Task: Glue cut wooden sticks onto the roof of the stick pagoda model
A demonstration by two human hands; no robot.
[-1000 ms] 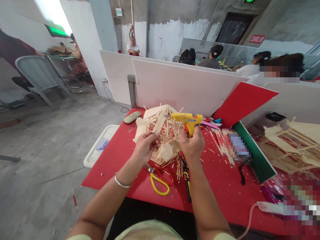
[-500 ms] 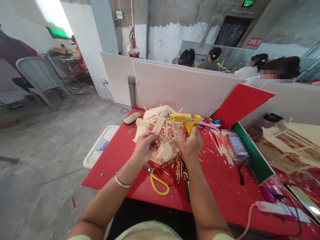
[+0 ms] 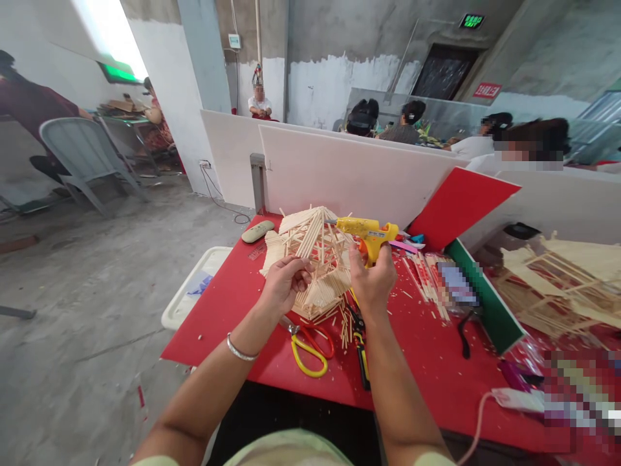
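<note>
A yellow hot glue gun (image 3: 361, 228) is in my right hand (image 3: 372, 278), its nozzle pointing left, close beside the upper sticks of a model built from thin wooden sticks (image 3: 323, 291). My left hand (image 3: 288, 281) is closed in a pinch at the lower end of a wooden stick (image 3: 310, 239) on the model's sloping, roof-like top. Whether the nozzle touches the sticks I cannot tell. Scissors (image 3: 310, 356) with red and yellow handles lie in front of the model. Black and yellow pliers (image 3: 361, 353) are below my right hand, near loose cut sticks (image 3: 346, 330).
White boards (image 3: 349, 171) stand behind the red table (image 3: 218, 317). An oval beige case (image 3: 257, 231) lies at the back left, bundled sticks (image 3: 427, 278) and a phone (image 3: 458, 283) to the right. Beyond a green board (image 3: 485, 298) stands another stick model (image 3: 557, 278). Several people sit beyond.
The glue gun and my right hand have shifted slightly right, so the nozzle has drawn back a little from the sticks. My left hand keeps its pinch. The camera view has tilted slightly.
</note>
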